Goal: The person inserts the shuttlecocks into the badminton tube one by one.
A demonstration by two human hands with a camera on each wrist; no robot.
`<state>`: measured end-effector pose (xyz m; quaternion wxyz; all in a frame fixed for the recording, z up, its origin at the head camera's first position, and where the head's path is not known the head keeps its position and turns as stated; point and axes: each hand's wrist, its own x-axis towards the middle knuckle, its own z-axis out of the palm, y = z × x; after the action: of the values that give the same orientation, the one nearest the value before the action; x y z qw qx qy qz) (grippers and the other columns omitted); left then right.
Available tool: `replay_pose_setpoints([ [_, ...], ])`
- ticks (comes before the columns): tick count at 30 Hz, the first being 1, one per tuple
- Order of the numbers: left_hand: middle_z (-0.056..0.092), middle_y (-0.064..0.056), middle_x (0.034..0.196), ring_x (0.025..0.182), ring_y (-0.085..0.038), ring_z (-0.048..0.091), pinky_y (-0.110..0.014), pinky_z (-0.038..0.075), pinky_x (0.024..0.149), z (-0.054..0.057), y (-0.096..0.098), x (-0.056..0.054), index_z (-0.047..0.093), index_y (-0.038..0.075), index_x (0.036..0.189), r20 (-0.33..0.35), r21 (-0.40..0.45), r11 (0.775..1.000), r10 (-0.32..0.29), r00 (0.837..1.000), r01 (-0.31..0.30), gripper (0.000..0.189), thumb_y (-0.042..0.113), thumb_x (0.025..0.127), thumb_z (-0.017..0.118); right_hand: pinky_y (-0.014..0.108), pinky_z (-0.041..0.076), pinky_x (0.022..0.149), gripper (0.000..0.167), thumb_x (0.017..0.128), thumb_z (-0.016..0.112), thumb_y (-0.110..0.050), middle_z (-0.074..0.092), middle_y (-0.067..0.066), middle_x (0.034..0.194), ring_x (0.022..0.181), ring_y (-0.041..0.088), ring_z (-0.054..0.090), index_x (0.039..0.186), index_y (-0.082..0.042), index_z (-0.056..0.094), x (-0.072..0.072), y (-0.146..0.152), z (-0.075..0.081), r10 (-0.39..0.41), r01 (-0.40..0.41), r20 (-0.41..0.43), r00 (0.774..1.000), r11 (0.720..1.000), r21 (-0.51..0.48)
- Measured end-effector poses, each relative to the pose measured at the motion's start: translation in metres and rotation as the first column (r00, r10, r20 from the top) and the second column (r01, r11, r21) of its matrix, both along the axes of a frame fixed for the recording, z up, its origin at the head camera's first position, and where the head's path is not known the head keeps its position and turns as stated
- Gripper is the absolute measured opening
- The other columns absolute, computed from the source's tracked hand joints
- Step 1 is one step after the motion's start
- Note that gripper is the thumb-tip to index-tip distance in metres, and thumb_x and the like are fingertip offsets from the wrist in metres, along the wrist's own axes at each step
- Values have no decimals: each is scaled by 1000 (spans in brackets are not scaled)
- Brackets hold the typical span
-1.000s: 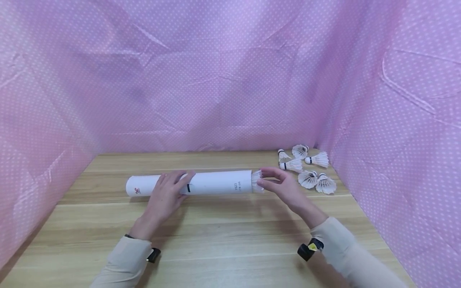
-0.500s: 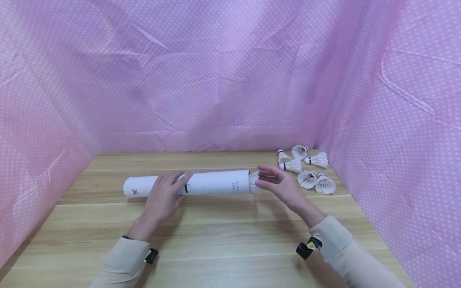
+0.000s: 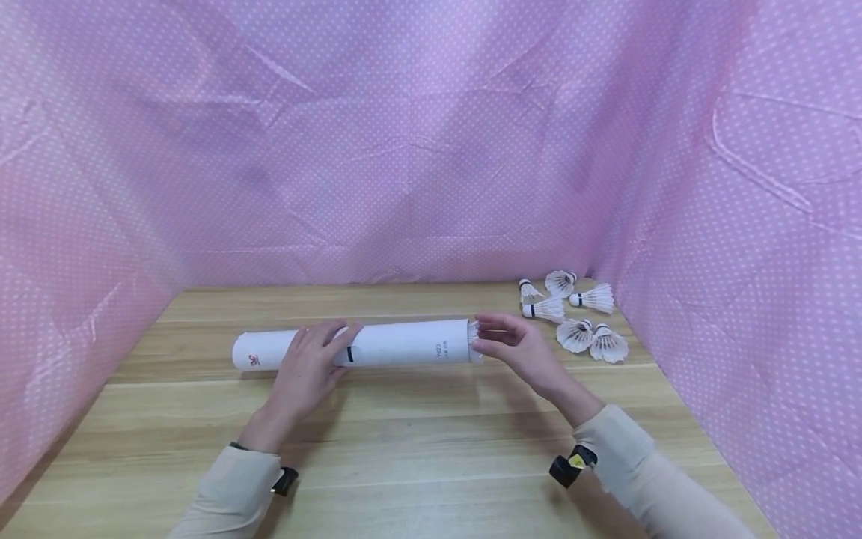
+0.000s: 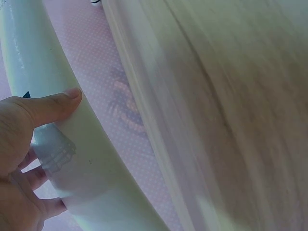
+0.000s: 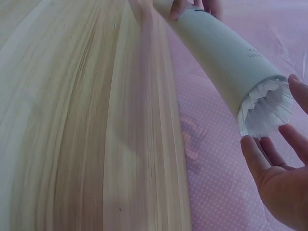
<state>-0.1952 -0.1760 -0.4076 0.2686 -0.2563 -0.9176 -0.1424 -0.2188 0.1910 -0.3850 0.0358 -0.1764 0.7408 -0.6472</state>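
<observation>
My left hand [image 3: 306, 367] grips the white cardboard shuttlecock tube [image 3: 404, 343] near its middle, thumb on the near side. The tube lies level above the table, its open end to the right. Just inside that end sits a white feather shuttlecock [image 5: 262, 108], only the edge of its skirt protruding; its cork is hidden. Spread round this feather rim, the fingertips of my right hand [image 3: 525, 352] touch it. In the left wrist view, the left thumb [image 4: 57, 107] lies across the tube, while several fingers reach behind it.
Several loose shuttlecocks [image 3: 545, 309] lie at the table's back right corner, just beyond my right hand. The wooden table [image 3: 404, 449] is enclosed at the back and sides by pink dotted cloth [image 3: 404, 187].
The shuttlecock has slid left, deeper into the tube, with the right hand following it. My left hand keeps its grip, and the tube has shifted only slightly.
</observation>
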Motion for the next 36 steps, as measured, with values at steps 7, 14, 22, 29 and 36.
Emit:
replay_pose_setpoints([
  [7, 58, -16, 133, 121, -37, 54, -63, 33, 109, 2, 3, 0, 55, 18, 144, -2, 8, 1000, -12, 1000, 12, 87, 0, 68, 91, 34, 54, 95, 53, 89, 77, -11, 61, 19, 133, 121, 33, 59, 138, -1, 57, 2, -4, 3, 17, -17, 4, 1000, 1000, -11],
  [14, 56, -17, 135, 122, -37, 54, -63, 32, 110, 2, 1, 1, 55, 17, 144, 6, -5, 1000, 7, 1000, -7, 86, 0, 68, 91, 33, 53, 96, 52, 92, 74, -11, 61, 20, 132, 123, 35, 59, 139, -1, 56, -1, 0, 3, 21, -21, -11, 1000, 1000, 4],
  [22, 56, -16, 136, 124, -37, 52, -63, 31, 111, 2, 2, 2, 53, 20, 146, 17, -7, 1000, 9, 1000, -9, 87, 1, 69, 91, 34, 54, 95, 50, 91, 75, -11, 63, 20, 129, 120, 33, 61, 137, 0, 58, 0, -2, 3, 32, -32, 0, 999, 999, 3],
  [29, 56, -15, 135, 124, -37, 53, -64, 30, 111, 3, 3, 1, 54, 19, 145, 21, -8, 1000, 17, 1000, -17, 87, 0, 69, 91, 33, 54, 95, 50, 91, 75, -11, 63, 20, 130, 121, 37, 59, 137, 2, 57, 0, -3, 4, 27, -27, -6, 1000, 1000, -4],
  [36, 56, -15, 134, 123, -36, 53, -63, 31, 111, 3, 4, 1, 54, 19, 145, 18, -5, 1000, 18, 1000, -17, 88, 0, 68, 91, 33, 54, 95, 49, 91, 75, -10, 62, 20, 130, 121, 35, 60, 136, 1, 59, 0, -4, 5, 34, -34, 1, 999, 999, -14],
])
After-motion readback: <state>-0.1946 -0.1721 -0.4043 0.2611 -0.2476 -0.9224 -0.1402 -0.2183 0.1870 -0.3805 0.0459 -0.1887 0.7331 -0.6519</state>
